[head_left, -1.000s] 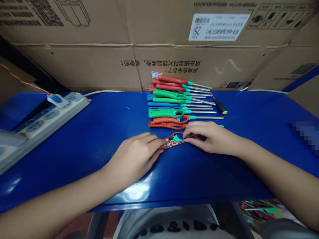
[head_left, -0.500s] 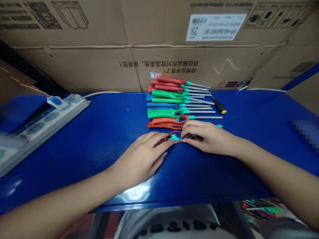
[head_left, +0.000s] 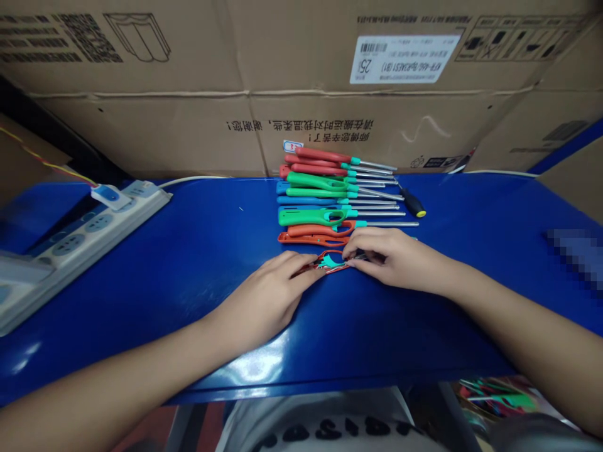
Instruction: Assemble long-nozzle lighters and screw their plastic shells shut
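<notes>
On the blue table, both hands are at an orange long-nosed lighter (head_left: 334, 261) that lies opened up, its green trigger showing. My left hand (head_left: 276, 285) grips the handle end, fingers closed over it and hiding most of that part. My right hand (head_left: 389, 254) pinches the lighter near its nozzle end with thumb and fingertips; the exact part between them is covered. Just beyond lies an orange half shell (head_left: 311, 240), close to the right fingertips. A row of red, green, blue and orange lighters (head_left: 311, 216) with metal nozzles stretches behind it.
A screwdriver (head_left: 413, 202) with a black and yellow handle rests right of the row. At left lies a white power strip (head_left: 80, 245) with a plug and cables. A cardboard box (head_left: 188, 135) stands along the back. More lighter parts (head_left: 502, 398) show below the table's right front.
The view has tilted slightly. My left fingers have shifted a little on the lighter, with the lower fingers drawn in; my right hand keeps its pinch nearly in place.
</notes>
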Tool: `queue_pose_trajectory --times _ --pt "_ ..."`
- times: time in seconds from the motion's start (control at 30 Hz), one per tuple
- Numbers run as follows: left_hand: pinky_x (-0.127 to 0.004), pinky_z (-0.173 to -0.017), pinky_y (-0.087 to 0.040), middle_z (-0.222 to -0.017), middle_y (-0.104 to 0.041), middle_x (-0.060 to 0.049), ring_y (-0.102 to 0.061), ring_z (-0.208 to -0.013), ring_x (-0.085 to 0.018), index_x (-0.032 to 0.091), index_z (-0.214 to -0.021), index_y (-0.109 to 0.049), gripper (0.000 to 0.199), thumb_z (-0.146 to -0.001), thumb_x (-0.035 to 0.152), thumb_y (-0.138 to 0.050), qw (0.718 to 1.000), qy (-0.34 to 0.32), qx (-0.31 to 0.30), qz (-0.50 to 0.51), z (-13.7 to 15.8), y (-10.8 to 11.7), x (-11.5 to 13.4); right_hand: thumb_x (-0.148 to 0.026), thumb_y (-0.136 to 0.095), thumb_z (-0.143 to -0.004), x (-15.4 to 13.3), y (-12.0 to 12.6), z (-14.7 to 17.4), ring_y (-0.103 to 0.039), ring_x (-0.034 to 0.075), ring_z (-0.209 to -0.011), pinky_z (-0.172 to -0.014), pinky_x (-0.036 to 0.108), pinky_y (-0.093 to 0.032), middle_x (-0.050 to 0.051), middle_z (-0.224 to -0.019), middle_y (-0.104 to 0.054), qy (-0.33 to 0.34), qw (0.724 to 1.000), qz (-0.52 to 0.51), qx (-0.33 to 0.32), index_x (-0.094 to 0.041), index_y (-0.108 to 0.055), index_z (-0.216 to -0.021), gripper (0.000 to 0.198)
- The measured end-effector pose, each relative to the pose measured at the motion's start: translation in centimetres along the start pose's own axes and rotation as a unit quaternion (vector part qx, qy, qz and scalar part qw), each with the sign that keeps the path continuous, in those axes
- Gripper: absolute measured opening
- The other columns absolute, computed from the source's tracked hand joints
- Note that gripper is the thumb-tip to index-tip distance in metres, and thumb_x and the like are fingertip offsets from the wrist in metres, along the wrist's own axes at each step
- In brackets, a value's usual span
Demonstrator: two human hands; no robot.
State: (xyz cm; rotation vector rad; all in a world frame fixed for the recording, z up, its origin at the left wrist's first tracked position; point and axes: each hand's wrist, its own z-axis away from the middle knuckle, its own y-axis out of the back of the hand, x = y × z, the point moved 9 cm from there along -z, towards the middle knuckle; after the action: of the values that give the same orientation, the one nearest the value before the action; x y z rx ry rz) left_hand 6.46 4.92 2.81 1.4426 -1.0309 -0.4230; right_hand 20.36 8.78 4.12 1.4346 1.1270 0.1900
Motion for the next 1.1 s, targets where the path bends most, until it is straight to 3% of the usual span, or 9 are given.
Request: queue_pose_trajectory --times 0.17,0.27,0.5,0.63,0.77,0.97,1.1 --pt "-0.048 -0.112 -0.047 -0.140 -0.058 -0.012 -0.051 -0.132 -0.026 0.021 -0.139 -0.058 0.050 -0.094 0.001 -0.044 0.999 -0.016 0.016 0.024 -0.2 0.3 -0.1 -0.024 -0.056 -0.095 0.5 3.4 0.5 -0.066 0.018 -0.083 -0.068 0.028 -0.048 0.007 -0.098 -0.070 -0.038 0.990 0.116 0.076 -0.020 -0.067 -0.104 0.014" --pt "-0.045 -0.111 -0.048 -0.139 -0.059 -0.010 -0.052 -0.130 -0.024 0.022 -0.138 -0.058 0.052 -0.092 -0.001 -0.046 0.999 -0.025 0.023 0.036 -0.2 0.4 -0.2 -0.027 -0.055 -0.095 0.8 4.6 0.9 -0.067 0.021 -0.087 -0.069 0.030 -0.047 0.008 -0.099 -0.071 -0.060 0.974 0.206 0.064 -0.019 -0.068 -0.103 0.017" --pt "-0.045 -0.112 -0.046 -0.140 -0.058 -0.010 -0.052 -0.130 -0.023 0.023 -0.136 -0.060 0.049 -0.094 0.001 -0.045 0.998 -0.035 0.031 0.046 -0.4 0.4 -0.4 -0.031 -0.057 -0.097 0.8 1.1 1.0 -0.064 0.017 -0.082 -0.071 0.027 -0.045 0.004 -0.095 -0.069 -0.044 0.991 0.096 -0.078 -0.021 -0.069 -0.098 0.016" --pt "-0.044 -0.108 -0.049 -0.137 -0.060 -0.011 -0.054 -0.125 -0.025 0.021 -0.135 -0.061 0.048 -0.094 0.001 -0.045 0.998 -0.038 0.022 0.040 -0.3 0.2 -0.6 -0.023 -0.051 -0.099 1.2 0.1 0.7 -0.062 0.016 -0.080 -0.073 0.027 -0.044 0.005 -0.090 -0.068 -0.046 0.995 0.052 -0.078 -0.018 -0.068 -0.093 0.019" --pt "-0.044 -0.106 -0.051 -0.135 -0.061 -0.012 -0.056 -0.122 -0.025 0.019 -0.135 -0.061 0.045 -0.096 0.003 -0.044 0.998 -0.048 0.021 0.028 -0.3 0.2 -0.5 -0.029 -0.057 -0.096 1.3 1.6 0.7 -0.060 0.015 -0.074 -0.067 0.026 -0.042 0.005 -0.087 -0.069 -0.061 0.997 0.026 -0.036 -0.018 -0.069 -0.098 0.017" --pt "-0.044 -0.108 -0.049 -0.137 -0.060 -0.010 -0.055 -0.124 -0.025 0.020 -0.136 -0.060 0.049 -0.094 0.001 -0.045 0.998 -0.046 0.015 0.031 -0.4 0.1 -0.7 -0.029 -0.060 -0.092 2.1 0.5 1.2 -0.063 0.016 -0.078 -0.067 0.026 -0.042 0.003 -0.092 -0.072 -0.120 0.984 0.018 -0.129 -0.022 -0.071 -0.094 0.013" --pt "-0.043 -0.108 -0.049 -0.136 -0.060 -0.009 -0.055 -0.124 -0.024 0.022 -0.135 -0.061 0.049 -0.094 0.000 -0.046 0.998 -0.040 0.016 0.048 -0.5 0.2 -0.8 -0.026 -0.060 -0.092 2.8 0.0 1.3 -0.062 0.014 -0.074 -0.064 0.025 -0.041 0.002 -0.089 -0.073 -0.161 0.977 -0.004 -0.137 -0.021 -0.072 -0.093 0.013"
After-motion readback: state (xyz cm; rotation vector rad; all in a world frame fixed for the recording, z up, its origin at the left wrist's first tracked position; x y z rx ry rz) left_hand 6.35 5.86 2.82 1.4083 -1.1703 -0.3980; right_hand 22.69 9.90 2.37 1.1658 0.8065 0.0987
